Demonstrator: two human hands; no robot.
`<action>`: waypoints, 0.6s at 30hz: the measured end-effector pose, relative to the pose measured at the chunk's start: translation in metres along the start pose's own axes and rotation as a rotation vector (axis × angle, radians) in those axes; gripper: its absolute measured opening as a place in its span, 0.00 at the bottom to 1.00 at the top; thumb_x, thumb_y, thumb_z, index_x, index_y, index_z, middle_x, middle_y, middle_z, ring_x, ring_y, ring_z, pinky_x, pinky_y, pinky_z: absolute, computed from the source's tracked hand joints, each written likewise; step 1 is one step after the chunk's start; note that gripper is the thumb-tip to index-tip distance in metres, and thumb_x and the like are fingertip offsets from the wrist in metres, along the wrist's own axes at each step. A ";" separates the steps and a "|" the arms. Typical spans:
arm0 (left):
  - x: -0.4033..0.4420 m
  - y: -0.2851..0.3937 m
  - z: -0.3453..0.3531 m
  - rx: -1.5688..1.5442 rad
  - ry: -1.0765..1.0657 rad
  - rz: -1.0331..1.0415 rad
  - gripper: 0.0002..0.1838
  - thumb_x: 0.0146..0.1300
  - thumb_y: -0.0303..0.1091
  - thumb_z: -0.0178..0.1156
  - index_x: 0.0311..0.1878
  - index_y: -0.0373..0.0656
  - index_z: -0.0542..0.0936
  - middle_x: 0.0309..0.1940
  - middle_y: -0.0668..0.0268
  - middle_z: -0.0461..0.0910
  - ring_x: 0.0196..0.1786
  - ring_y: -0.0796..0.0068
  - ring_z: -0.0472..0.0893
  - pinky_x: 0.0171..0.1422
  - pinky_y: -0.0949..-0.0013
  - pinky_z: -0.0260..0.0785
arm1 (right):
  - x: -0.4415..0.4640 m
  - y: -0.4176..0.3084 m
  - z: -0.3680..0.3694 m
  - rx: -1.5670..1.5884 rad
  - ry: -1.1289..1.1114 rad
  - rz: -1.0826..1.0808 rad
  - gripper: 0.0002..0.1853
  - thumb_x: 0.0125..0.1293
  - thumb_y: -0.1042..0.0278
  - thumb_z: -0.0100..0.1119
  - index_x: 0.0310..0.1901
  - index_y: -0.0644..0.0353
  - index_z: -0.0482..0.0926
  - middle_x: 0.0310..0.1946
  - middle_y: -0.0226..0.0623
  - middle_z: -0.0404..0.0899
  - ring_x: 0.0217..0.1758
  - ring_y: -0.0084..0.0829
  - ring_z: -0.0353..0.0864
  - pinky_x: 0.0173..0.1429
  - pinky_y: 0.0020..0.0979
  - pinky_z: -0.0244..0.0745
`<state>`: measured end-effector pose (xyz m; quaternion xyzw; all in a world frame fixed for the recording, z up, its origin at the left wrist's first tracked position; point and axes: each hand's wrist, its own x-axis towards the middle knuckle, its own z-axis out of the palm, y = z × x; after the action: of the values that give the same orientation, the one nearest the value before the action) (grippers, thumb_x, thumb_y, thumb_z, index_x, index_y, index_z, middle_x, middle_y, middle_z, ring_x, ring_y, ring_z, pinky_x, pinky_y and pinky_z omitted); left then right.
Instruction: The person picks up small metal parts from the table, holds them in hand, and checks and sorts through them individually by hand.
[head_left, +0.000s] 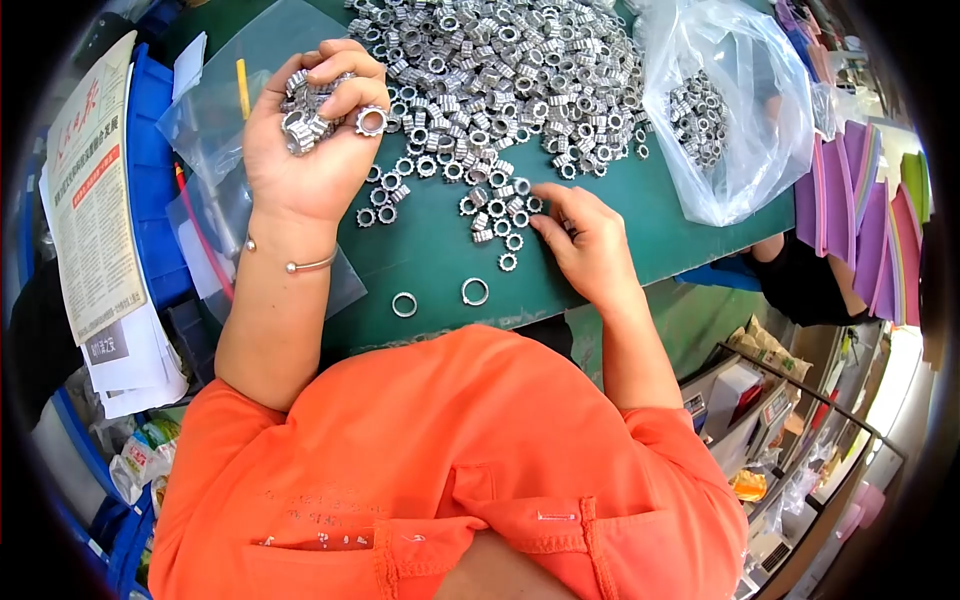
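My left hand (315,140) is raised, palm up, its fingers curled around several small toothed metal rings (303,132). One ring (371,121) shows at its fingertips. Low over the green table, my right hand (588,240) has its thumb and index finger at either side of a toothed metal ring (534,204), at the edge of a small cluster of rings (497,208). Two thinner, larger plain rings lie near the table's front edge, a left one (404,304) and a right one (475,291).
A large heap of toothed rings (500,75) covers the back of the green table (420,260). A clear plastic bag (735,150) with more rings stands at right. Plastic sheets (215,140) and a blue bin (155,180) are at left, purple foam pieces (850,190) at far right.
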<state>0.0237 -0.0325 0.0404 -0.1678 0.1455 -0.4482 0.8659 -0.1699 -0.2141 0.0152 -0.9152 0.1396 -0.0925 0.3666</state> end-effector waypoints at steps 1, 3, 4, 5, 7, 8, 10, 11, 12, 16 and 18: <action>0.000 0.000 0.001 0.001 0.004 0.004 0.01 0.55 0.25 0.50 0.30 0.40 0.69 0.33 0.66 0.67 0.32 0.76 0.67 0.30 0.73 0.57 | 0.000 0.002 0.000 0.025 0.003 0.014 0.10 0.50 0.78 0.64 0.36 0.62 0.78 0.22 0.36 0.72 0.24 0.31 0.73 0.30 0.29 0.69; 0.000 0.001 0.001 -0.001 0.007 0.013 0.01 0.55 0.26 0.50 0.30 0.40 0.69 0.33 0.66 0.67 0.32 0.76 0.67 0.30 0.73 0.57 | -0.002 0.005 0.000 0.039 0.007 0.026 0.11 0.49 0.78 0.65 0.36 0.62 0.78 0.22 0.36 0.71 0.24 0.30 0.73 0.30 0.28 0.69; 0.000 0.001 0.000 -0.005 0.000 0.008 0.01 0.55 0.26 0.50 0.30 0.40 0.69 0.33 0.66 0.67 0.31 0.76 0.67 0.30 0.73 0.57 | -0.004 0.005 0.000 0.055 0.017 0.043 0.11 0.49 0.78 0.65 0.36 0.62 0.78 0.21 0.35 0.70 0.24 0.29 0.72 0.30 0.27 0.69; 0.001 0.002 -0.001 -0.010 -0.005 0.000 0.01 0.55 0.26 0.50 0.30 0.40 0.69 0.33 0.66 0.67 0.31 0.76 0.67 0.30 0.73 0.57 | -0.006 0.005 -0.001 0.054 0.018 0.058 0.11 0.49 0.79 0.66 0.36 0.63 0.78 0.23 0.31 0.73 0.25 0.23 0.73 0.31 0.23 0.70; 0.001 0.002 -0.001 -0.015 0.005 -0.011 0.01 0.55 0.26 0.49 0.30 0.40 0.69 0.33 0.66 0.67 0.31 0.76 0.67 0.30 0.73 0.57 | -0.010 0.008 -0.001 0.247 0.020 0.153 0.11 0.50 0.78 0.66 0.36 0.63 0.78 0.25 0.30 0.74 0.27 0.20 0.73 0.33 0.22 0.70; 0.001 0.002 -0.001 -0.020 0.013 -0.022 0.01 0.55 0.26 0.49 0.30 0.39 0.69 0.33 0.65 0.67 0.31 0.76 0.67 0.30 0.73 0.57 | -0.013 0.010 -0.002 0.439 0.022 0.246 0.11 0.51 0.78 0.66 0.37 0.64 0.78 0.27 0.28 0.76 0.29 0.18 0.73 0.35 0.20 0.70; 0.001 0.003 -0.001 -0.014 0.010 -0.017 0.01 0.55 0.26 0.49 0.29 0.39 0.69 0.33 0.65 0.67 0.31 0.75 0.67 0.30 0.73 0.57 | -0.015 0.012 -0.005 0.574 -0.006 0.262 0.10 0.53 0.78 0.66 0.38 0.65 0.77 0.32 0.27 0.77 0.33 0.16 0.73 0.38 0.18 0.70; 0.001 0.003 -0.001 -0.008 0.007 -0.014 0.01 0.55 0.26 0.49 0.29 0.39 0.69 0.33 0.66 0.67 0.31 0.75 0.67 0.30 0.73 0.57 | -0.016 0.011 -0.007 0.676 -0.022 0.294 0.10 0.53 0.79 0.65 0.39 0.65 0.77 0.32 0.28 0.77 0.33 0.16 0.73 0.38 0.18 0.70; 0.001 0.003 -0.002 -0.009 0.007 -0.014 0.01 0.55 0.26 0.49 0.29 0.39 0.69 0.33 0.66 0.67 0.31 0.75 0.67 0.30 0.73 0.57 | -0.017 0.010 -0.008 0.777 -0.037 0.328 0.11 0.54 0.80 0.64 0.39 0.65 0.77 0.32 0.28 0.77 0.33 0.15 0.73 0.38 0.17 0.70; 0.001 0.002 -0.002 0.001 -0.001 -0.007 0.01 0.55 0.26 0.49 0.29 0.39 0.69 0.33 0.66 0.66 0.31 0.75 0.67 0.30 0.73 0.57 | -0.020 0.013 -0.010 0.917 -0.073 0.340 0.12 0.56 0.82 0.61 0.43 0.65 0.76 0.33 0.30 0.77 0.30 0.14 0.70 0.31 0.15 0.66; 0.001 0.002 -0.002 0.001 -0.002 -0.009 0.01 0.55 0.26 0.50 0.30 0.39 0.69 0.33 0.66 0.66 0.31 0.75 0.67 0.30 0.73 0.57 | -0.020 0.013 -0.012 1.198 -0.119 0.425 0.12 0.60 0.80 0.56 0.47 0.65 0.74 0.33 0.34 0.77 0.25 0.14 0.65 0.23 0.14 0.59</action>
<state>0.0244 -0.0325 0.0380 -0.1687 0.1435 -0.4519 0.8641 -0.1942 -0.2243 0.0128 -0.5073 0.2215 -0.0285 0.8323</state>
